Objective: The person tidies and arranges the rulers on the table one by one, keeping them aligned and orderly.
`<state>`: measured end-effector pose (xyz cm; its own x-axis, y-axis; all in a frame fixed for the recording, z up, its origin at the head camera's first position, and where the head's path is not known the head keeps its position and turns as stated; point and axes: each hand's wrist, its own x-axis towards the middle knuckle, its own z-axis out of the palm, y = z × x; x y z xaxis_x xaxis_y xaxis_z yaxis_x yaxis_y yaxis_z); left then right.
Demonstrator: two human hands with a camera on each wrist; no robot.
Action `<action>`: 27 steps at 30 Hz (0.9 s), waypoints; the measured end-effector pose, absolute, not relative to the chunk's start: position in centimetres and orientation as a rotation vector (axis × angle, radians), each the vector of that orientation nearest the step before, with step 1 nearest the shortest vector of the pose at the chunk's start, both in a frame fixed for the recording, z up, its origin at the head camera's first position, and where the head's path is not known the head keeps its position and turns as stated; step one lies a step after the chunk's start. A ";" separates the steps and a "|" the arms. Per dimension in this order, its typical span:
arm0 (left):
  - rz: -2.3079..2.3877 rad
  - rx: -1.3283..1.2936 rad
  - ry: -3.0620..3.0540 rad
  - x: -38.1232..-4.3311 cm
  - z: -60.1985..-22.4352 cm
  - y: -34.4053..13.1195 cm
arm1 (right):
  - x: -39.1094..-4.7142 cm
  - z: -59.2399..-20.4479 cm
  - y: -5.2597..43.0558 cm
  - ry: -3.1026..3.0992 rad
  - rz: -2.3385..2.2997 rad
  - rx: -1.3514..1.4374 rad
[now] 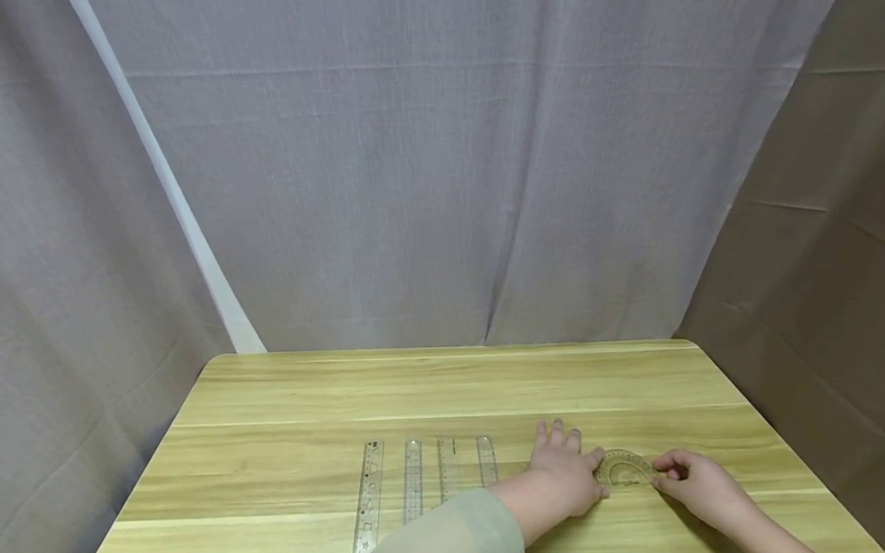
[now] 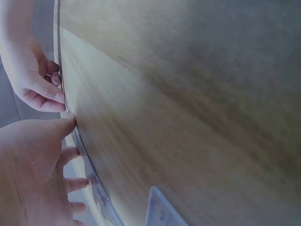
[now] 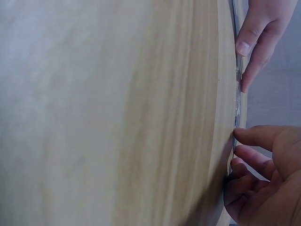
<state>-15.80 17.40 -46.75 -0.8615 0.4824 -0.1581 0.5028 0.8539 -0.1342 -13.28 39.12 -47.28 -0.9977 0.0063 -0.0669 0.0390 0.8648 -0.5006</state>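
A clear semicircular protractor (image 1: pixel 619 456) lies on the right part of the wooden table, arc toward the back. My right hand (image 1: pixel 697 484) pinches its right end between thumb and fingers. At the protractor's left end, the thumb and index finger of my left hand (image 1: pixel 561 475) touch its edge; the other fingers are spread straight over the tabletop. In the right wrist view, the thumb of my right hand (image 3: pixel 270 169) is right at the thin edge. The left wrist view has my left hand (image 2: pixel 37 165) spread out, with my right hand (image 2: pixel 37 84) close beside it.
Left of the hands lie a clear ruler with cut-out shapes (image 1: pixel 367 499) and several more clear rulers, among them a narrow ruler (image 1: pixel 412 478) and another ruler (image 1: pixel 486 460). My left sleeve (image 1: pixel 456 539) covers their near ends. Grey curtains (image 1: pixel 408 186) surround the table (image 1: pixel 306 392).
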 end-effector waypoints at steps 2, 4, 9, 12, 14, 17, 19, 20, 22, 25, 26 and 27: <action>-0.250 0.775 2.910 -15.8 -46.7 17.4 | -13.2 -47.4 39.2 2.981 -0.796 0.030; -0.245 0.776 2.908 -15.9 -46.8 17.4 | -13.2 -47.4 39.2 2.988 -0.792 0.031; -0.225 0.780 2.905 -16.0 -47.0 17.4 | -13.2 -47.4 39.2 2.972 -0.792 0.046; -0.201 0.779 2.897 -16.0 -46.9 17.3 | -13.2 -47.3 39.2 2.951 -0.795 0.068; -0.184 0.775 2.893 -16.0 -46.9 17.3 | -13.3 -47.3 39.1 2.940 -0.802 0.074; -0.174 0.774 2.889 -16.1 -46.9 17.2 | -13.4 -47.3 39.1 2.942 -0.803 0.072; -0.166 0.772 2.890 -16.2 -47.0 17.1 | -13.4 -47.3 39.0 2.949 -0.802 0.067; -0.159 0.772 2.891 -16.2 -47.0 17.1 | -13.4 -47.4 39.1 2.955 -0.799 0.065; -0.147 0.774 2.893 -16.3 -47.0 17.1 | -13.4 -47.5 39.1 2.964 -0.796 0.067; -0.112 0.773 2.901 -16.2 -47.0 17.0 | -13.3 -47.7 39.2 2.975 -0.795 0.074; -0.101 0.774 2.905 -16.2 -46.9 16.9 | -13.3 -47.7 39.2 2.974 -0.795 0.077; -0.091 0.776 2.911 -16.2 -46.9 16.9 | -13.3 -47.6 39.3 2.972 -0.795 0.080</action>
<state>-16.22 16.88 -46.89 -0.8599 0.4912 -0.1387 0.4989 0.8663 -0.0254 -13.33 39.25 -47.64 -0.9966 0.0338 -0.0750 0.0668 0.8652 -0.4970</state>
